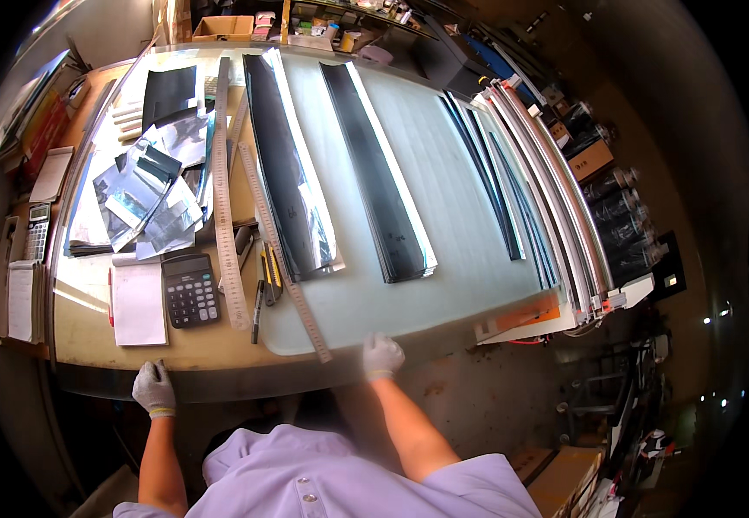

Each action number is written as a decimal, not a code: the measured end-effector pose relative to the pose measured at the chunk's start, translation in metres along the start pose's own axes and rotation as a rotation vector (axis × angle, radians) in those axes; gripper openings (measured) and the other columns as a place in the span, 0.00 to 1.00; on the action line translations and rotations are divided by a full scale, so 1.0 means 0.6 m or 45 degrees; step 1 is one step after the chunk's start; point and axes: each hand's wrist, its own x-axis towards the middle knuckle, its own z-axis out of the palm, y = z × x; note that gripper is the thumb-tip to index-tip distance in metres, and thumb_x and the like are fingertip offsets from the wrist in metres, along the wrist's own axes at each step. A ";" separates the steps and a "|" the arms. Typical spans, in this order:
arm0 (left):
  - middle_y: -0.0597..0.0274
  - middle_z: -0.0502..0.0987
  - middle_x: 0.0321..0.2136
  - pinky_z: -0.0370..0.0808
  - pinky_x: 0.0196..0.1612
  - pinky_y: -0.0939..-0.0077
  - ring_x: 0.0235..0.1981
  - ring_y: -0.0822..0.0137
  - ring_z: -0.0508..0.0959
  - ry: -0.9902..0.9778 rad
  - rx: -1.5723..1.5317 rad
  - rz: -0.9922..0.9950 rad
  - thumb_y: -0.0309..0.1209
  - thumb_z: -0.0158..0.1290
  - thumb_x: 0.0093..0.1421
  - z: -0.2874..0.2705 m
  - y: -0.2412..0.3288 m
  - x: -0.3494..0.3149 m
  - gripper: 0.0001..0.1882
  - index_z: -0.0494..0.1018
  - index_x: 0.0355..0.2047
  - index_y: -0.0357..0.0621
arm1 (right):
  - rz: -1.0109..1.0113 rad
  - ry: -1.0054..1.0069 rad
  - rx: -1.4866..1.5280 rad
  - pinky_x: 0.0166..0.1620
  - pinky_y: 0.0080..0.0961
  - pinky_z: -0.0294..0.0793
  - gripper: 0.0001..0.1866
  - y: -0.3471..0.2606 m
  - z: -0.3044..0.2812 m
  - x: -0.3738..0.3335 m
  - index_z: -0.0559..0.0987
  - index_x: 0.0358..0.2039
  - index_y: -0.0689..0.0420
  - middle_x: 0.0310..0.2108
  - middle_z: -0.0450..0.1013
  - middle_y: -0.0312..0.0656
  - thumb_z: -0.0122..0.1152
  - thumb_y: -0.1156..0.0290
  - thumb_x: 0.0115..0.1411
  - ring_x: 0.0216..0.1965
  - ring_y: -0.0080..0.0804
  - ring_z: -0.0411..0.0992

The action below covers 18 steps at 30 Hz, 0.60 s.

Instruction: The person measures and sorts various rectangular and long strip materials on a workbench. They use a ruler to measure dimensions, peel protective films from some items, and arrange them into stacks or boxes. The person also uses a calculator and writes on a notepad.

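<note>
A person in a lilac shirt (284,470) is at the near side of the desk (219,352), both hands in pale gloves. The left hand (154,388) is at the edge with its fingers curled in; the right hand (383,356), also loosely curled, is farther along the same edge. Neither shows a thing in its grasp — whether they grip the edge itself, one cannot tell.

Just beyond the left hand lies a notepad (139,300), with a red pen (110,298) on its left and a black calculator (191,290) on its right. The slanting ruler (292,289) ends near the right hand; a marker (258,312) and a yellow cutter (273,268) lie to its left. A long ruler (222,186) runs past the calculator.

Farther back, glossy scraps (154,194) are heaped at left. Two long dark film stacks (284,173) cross the pale mat (452,293) — narrow strips (482,168) lie right of them. Behind everything is a cardboard box (223,28).
</note>
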 end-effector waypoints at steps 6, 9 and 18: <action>0.53 0.74 0.22 0.70 0.28 0.55 0.25 0.49 0.76 0.029 -0.022 0.003 0.38 0.54 0.66 -0.001 0.000 0.000 0.17 0.68 0.21 0.44 | -0.031 0.057 0.028 0.28 0.48 0.75 0.19 -0.006 -0.003 0.000 0.75 0.17 0.52 0.18 0.75 0.47 0.55 0.56 0.61 0.22 0.51 0.75; 0.52 0.74 0.23 0.70 0.28 0.55 0.25 0.48 0.76 0.014 -0.032 -0.004 0.38 0.54 0.66 -0.001 0.000 0.001 0.17 0.68 0.22 0.43 | -0.050 0.077 0.027 0.28 0.48 0.75 0.19 -0.004 0.001 0.000 0.75 0.17 0.52 0.19 0.75 0.47 0.55 0.55 0.61 0.22 0.51 0.76; 0.50 0.73 0.22 0.70 0.28 0.55 0.25 0.47 0.75 0.003 -0.040 -0.021 0.39 0.54 0.66 0.000 -0.001 0.001 0.18 0.68 0.22 0.42 | -0.014 0.005 0.016 0.30 0.49 0.75 0.20 -0.004 0.000 0.000 0.76 0.19 0.53 0.20 0.76 0.48 0.55 0.54 0.62 0.25 0.52 0.76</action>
